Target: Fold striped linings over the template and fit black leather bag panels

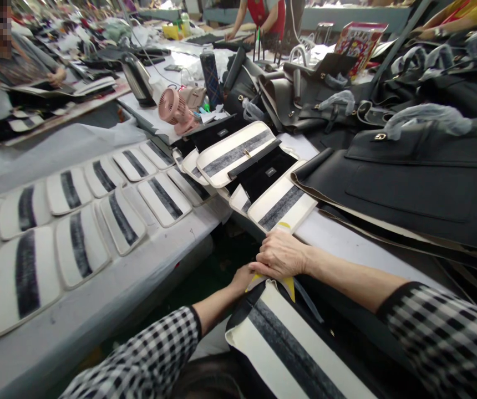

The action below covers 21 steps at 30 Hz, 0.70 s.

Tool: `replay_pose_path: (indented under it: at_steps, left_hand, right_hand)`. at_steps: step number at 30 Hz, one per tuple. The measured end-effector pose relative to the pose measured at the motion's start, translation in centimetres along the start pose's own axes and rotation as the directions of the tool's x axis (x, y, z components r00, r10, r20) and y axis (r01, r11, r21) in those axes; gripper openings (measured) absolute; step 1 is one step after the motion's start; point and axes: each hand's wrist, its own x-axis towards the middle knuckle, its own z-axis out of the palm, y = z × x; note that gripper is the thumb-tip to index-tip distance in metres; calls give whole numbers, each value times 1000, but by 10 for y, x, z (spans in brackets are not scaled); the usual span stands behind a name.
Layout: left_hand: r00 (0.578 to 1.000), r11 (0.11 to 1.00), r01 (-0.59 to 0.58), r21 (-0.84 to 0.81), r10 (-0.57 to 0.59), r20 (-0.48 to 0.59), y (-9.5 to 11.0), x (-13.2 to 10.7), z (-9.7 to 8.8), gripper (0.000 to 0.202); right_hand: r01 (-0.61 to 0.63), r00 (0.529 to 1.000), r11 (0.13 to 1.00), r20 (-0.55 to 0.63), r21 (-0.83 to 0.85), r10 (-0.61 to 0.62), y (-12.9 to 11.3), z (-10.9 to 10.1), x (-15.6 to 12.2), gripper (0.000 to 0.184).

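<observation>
My right hand (280, 254) is closed in a fist around a yellow thing (290, 289), whose kind I cannot make out. Yellow parts of it stick out above and below the fist. Just left of it, my left hand (242, 278) is closed too, its fingers largely hidden. Both hands are at the upper end of a white bag piece (305, 338) with a dark, rough stripe down its middle and black material at its sides. The piece lies tilted close to my body. Beyond my hands, a striped white flap (282, 205) rests on the table.
Several striped white panels (70, 191) lie in rows on the left table (147, 266). Black bags (430, 183) pile up at the right. A pink fan (176, 108) and a metal kettle (136, 77) stand ahead. Other people work at the back and far left.
</observation>
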Motion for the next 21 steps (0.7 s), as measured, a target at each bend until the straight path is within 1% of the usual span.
replay_pose_path:
  at_steps: [2,3,5,7,8,10,12,15,18,21]
  left_hand:
    - [998,998,-55,-4,55,-36,5,-5,-4,42]
    - [993,994,-110,7,110,-30,7,-12,-6,46]
    - [970,966,-244,84,242,39,12,-30,-9,47]
    - [937,913,-347,214,326,127,17,-48,-11,42]
    - [930,886,-365,286,335,148,19,-55,-10,41]
    - [930,836,-366,408,340,137,23,-64,-9,40]
    - [927,772,-363,521,357,117,25,-66,-7,32]
    - [907,663,-367,653,409,95,26,-65,-4,22]
    - [880,598,-379,706,468,76,23,-64,-2,21]
    - [868,581,-395,712,489,82,19,-65,-1,23]
  right_hand:
    - [-2,1000,1000,-3,-2,2,-1,0,0,60]
    - [-1,1000,1000,-6,-1,1,-1,0,-1,59]
    - [3,1000,1000,-6,4,-2,0,2,-1,59]
    - [-6,1000,1000,2,11,6,0,4,-3,58]
    - [-17,1000,1000,8,14,17,0,5,-3,59]
    - [-48,999,999,23,15,47,-1,6,-5,59]
    - [-65,997,998,34,13,65,-2,6,-6,60]
    - [-81,996,997,46,5,80,-3,5,-7,61]
    - [-103,993,995,53,3,103,-5,5,-9,62]
    - [-130,990,991,65,15,129,-7,3,-9,64]
